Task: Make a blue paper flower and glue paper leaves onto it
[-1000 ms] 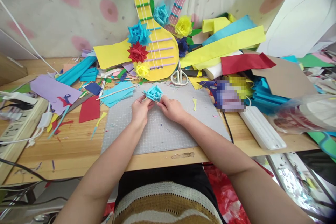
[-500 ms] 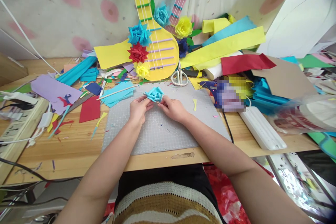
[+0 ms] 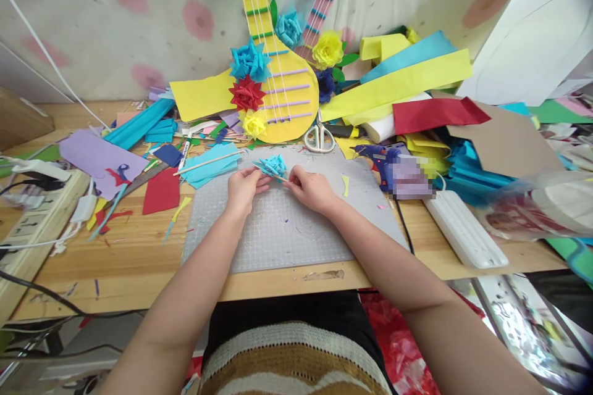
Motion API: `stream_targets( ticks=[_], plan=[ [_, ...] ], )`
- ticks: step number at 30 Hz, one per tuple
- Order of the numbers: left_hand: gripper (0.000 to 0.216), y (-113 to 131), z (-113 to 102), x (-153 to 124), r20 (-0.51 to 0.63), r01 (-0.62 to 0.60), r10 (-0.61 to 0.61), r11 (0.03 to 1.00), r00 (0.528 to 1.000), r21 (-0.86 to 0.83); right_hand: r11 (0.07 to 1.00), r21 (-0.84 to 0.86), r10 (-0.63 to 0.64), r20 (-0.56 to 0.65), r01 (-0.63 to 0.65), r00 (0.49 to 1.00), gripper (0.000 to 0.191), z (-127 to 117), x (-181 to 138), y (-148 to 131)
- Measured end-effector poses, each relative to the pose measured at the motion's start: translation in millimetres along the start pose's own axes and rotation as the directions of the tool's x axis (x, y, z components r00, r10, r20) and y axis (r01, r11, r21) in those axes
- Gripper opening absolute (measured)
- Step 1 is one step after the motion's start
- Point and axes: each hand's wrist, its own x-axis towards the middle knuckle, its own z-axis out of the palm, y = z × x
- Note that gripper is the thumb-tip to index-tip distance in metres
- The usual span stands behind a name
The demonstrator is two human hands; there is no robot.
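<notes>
A small light-blue paper flower (image 3: 273,165) is held just above the far part of the grey cutting mat (image 3: 287,228). My left hand (image 3: 243,188) pinches its left side with curled fingers. My right hand (image 3: 312,188) pinches a thin stick that runs under the flower from the right. Both hands meet at the flower, fingers closed on it.
A yellow paper guitar (image 3: 282,86) with blue, red and yellow flowers leans on the wall behind. Scissors (image 3: 319,136) and a blue glue gun (image 3: 380,157) lie at the mat's far right. Coloured paper sheets and scraps cover the wooden table (image 3: 139,259). A white power strip (image 3: 466,228) lies right.
The flower and both hands have shifted slightly away from me toward the mat's far edge. The grip on the flower is the same.
</notes>
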Motion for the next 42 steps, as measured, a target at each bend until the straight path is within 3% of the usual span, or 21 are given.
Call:
stream_targets(
  ticks=[8, 16, 25, 34, 38, 42],
  plan=[
    [0.007, -2, -2, 5, 0.003, -0.021, 0.021, 0.997, 1.000, 0.077, 0.999, -0.012, -0.043, -0.027, 0.042, 0.999, 0.018, -8, 0, 6],
    [0.020, 9, -6, 3, 0.040, -0.026, 0.026, 1.000, 0.999, -0.004, 0.996, 0.019, -0.091, -0.054, 0.092, 0.994, 0.014, -10, 2, 13],
    [0.021, 6, -18, 10, 0.103, -0.120, 0.102, 0.975, 0.989, 0.186, 0.987, -0.052, -0.154, -0.096, 0.150, 0.983, 0.007, -20, 2, 21],
    [0.018, 9, -16, 13, -0.025, -0.145, 0.148, 0.984, 0.989, 0.105, 0.994, -0.068, -0.094, -0.129, 0.085, 0.987, 0.005, -34, 6, 38],
    [0.018, 10, -15, 10, -0.067, -0.172, 0.175, 0.984, 0.982, 0.054, 0.997, -0.076, -0.039, -0.208, 0.024, 0.977, 0.006, -38, 6, 46],
    [0.019, 7, -8, 4, -0.039, -0.141, 0.139, 0.988, 0.989, -0.054, 0.998, 0.016, 0.060, -0.273, -0.058, 0.960, 0.009, -30, 7, 43]
  ],
)
